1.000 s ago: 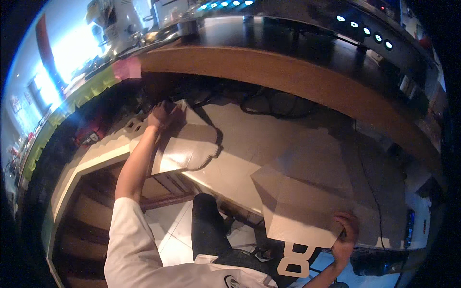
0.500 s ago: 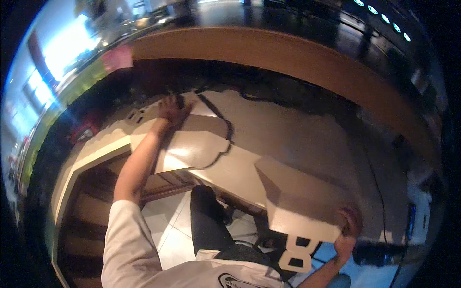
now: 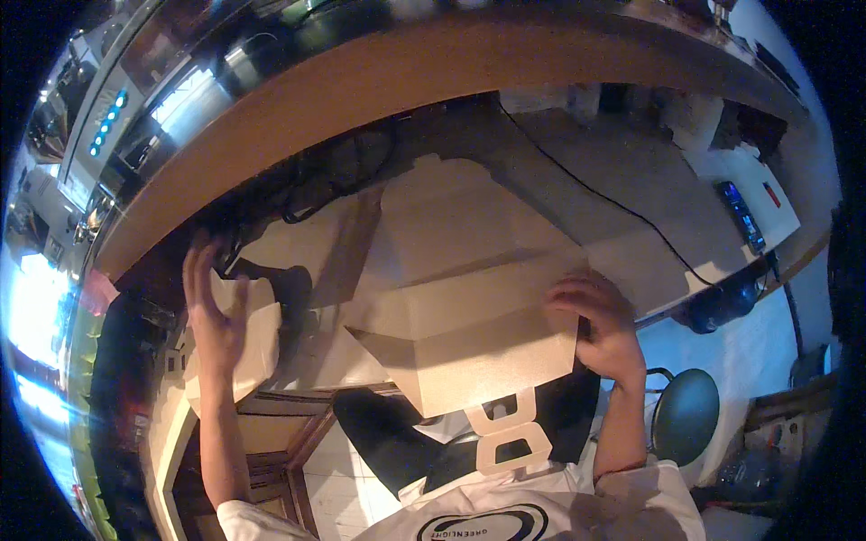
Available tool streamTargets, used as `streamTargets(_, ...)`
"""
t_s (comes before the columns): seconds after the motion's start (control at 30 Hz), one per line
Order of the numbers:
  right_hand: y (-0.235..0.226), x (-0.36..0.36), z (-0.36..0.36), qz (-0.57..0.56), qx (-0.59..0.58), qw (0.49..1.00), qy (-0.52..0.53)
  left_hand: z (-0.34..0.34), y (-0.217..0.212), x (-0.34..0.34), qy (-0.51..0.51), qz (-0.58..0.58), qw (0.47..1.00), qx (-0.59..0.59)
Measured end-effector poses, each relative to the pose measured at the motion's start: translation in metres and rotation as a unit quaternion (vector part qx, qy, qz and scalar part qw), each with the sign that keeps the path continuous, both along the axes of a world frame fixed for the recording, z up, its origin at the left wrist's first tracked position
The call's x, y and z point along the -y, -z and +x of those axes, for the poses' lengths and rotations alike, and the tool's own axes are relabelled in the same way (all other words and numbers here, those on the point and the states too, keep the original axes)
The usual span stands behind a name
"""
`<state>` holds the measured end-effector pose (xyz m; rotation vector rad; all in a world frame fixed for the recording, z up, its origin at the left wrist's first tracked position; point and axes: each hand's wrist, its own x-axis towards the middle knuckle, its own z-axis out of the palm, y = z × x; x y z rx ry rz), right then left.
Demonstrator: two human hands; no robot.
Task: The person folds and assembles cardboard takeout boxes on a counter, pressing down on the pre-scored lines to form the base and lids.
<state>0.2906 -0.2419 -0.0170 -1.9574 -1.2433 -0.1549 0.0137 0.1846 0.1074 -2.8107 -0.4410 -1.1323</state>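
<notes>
A partly folded tan cardboard carton (image 3: 492, 334) lies before me, its near panel angled down over the table edge. Two handle flaps with cut-out holes (image 3: 510, 442) hang from it above my lap. My right hand (image 3: 603, 329) is at the carton's right edge, fingers curled over the panel and thumb beneath. To the left, my left hand (image 3: 214, 316) is raised with its fingers spread, holding nothing. Beside and partly under it lies another tan cardboard piece (image 3: 257, 338); I cannot tell whether the hand touches it.
A raised wooden shelf (image 3: 361, 77) curves across the far side. A thin black cable (image 3: 595, 185) crosses the tabletop toward a dark remote-like device (image 3: 742, 216) at the right. A dark green round stool seat (image 3: 686, 415) stands at the lower right.
The view has swung right, bringing the carton to the middle. My left hand has its fingers spread upward beside the cardboard at the left. My right hand stays at the carton's right edge.
</notes>
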Motion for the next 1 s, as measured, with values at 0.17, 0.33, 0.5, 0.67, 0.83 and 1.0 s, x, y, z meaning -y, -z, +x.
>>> streamTargets(0.17, -0.007, 0.005, -0.004, 0.021, 0.01, 0.999, 0.022, 0.017, 0.0, 0.118, 0.103, 0.015, 0.973, -0.206)
streamTargets(0.33, -0.007, -0.002, -0.006, 0.077, -0.01, 0.996, 0.035, 0.02, 0.028, 0.099, 0.144, -0.026, 0.957, -0.252)
streamTargets(0.5, -0.008, 0.0, -0.008, 0.078, 0.003, 0.996, 0.033, 0.046, 0.023, 0.111, 0.204, -0.086, 0.936, -0.274)
streamTargets(0.67, 0.009, 0.005, -0.002, 0.086, -0.019, 0.996, 0.032, 0.036, 0.043, 0.086, 0.216, -0.068, 0.918, -0.327)
streamTargets(0.83, -0.01, 0.009, -0.021, -0.02, 0.022, 1.0, 0.0, -0.004, 0.07, 0.077, 0.154, -0.202, 0.942, -0.222)
streamTargets(1.0, -0.025, 0.023, -0.032, -0.085, -0.021, 0.996, -0.028, -0.012, 0.071, 0.099, 0.118, -0.203, 0.948, -0.217)
